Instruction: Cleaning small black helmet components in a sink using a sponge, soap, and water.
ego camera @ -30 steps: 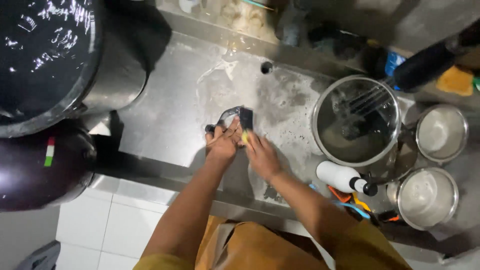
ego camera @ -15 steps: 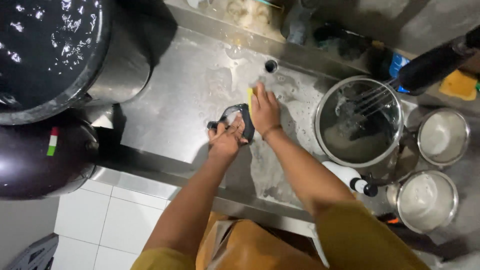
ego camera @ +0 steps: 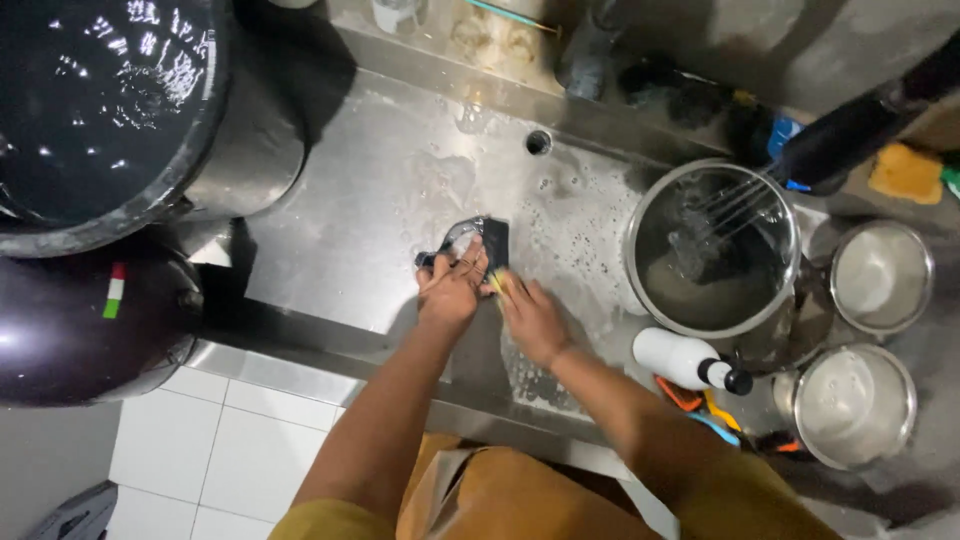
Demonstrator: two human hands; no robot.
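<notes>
Centre of frame: the left hand (ego camera: 452, 290) pins a small dark utensil (ego camera: 478, 240) flat on the wet, soapy stainless-steel desk (ego camera: 350, 230), fingers curled over it. The right hand (ego camera: 530, 315) is closed around a yellow sponge (ego camera: 500, 284) touching the utensil. Upper left: a large water-filled pot (ego camera: 110, 110). Right: a steel pot (ego camera: 712, 250) holding a whisk (ego camera: 730, 200), two smaller bowls (ego camera: 880, 275) and a white bottle (ego camera: 685, 360). Lower left: white floor tiles (ego camera: 200, 450).
</notes>
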